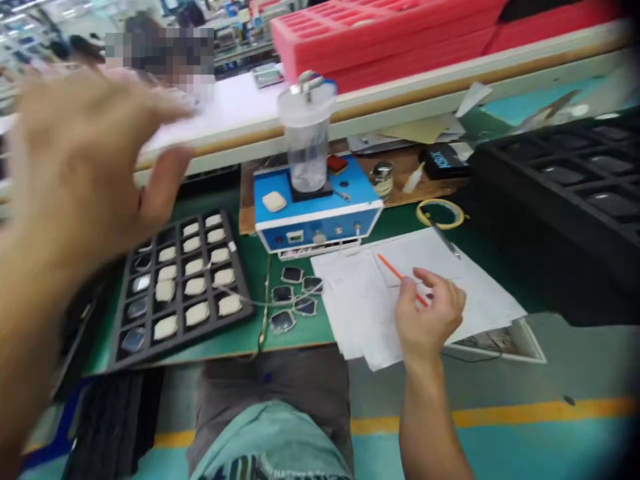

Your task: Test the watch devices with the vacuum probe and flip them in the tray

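My left hand (80, 153) is raised close to the camera at the upper left, blurred, with thumb and fingers apart and nothing visible in it. Below it lies a black compartment tray (243, 267), with cream-coloured rounded pieces (195, 313) in several cells and dark glossy pieces (134, 339) down its left side. On the right, my right hand (430, 313) pinches a thin orange stick (390, 265) above printed white papers (360, 320). Several dark square pieces with pale rims (283, 321) lie on the green table (250, 337) between tray and papers.
Behind the table's middle stands a blue device box (320, 223) carrying a clear plastic cup (307, 143) and a cream piece (274, 201). A glass jar (383, 180) and yellow tape roll (440, 215) sit beyond. Black trays (560, 233) rise at right; red foam trays (390, 47) behind.
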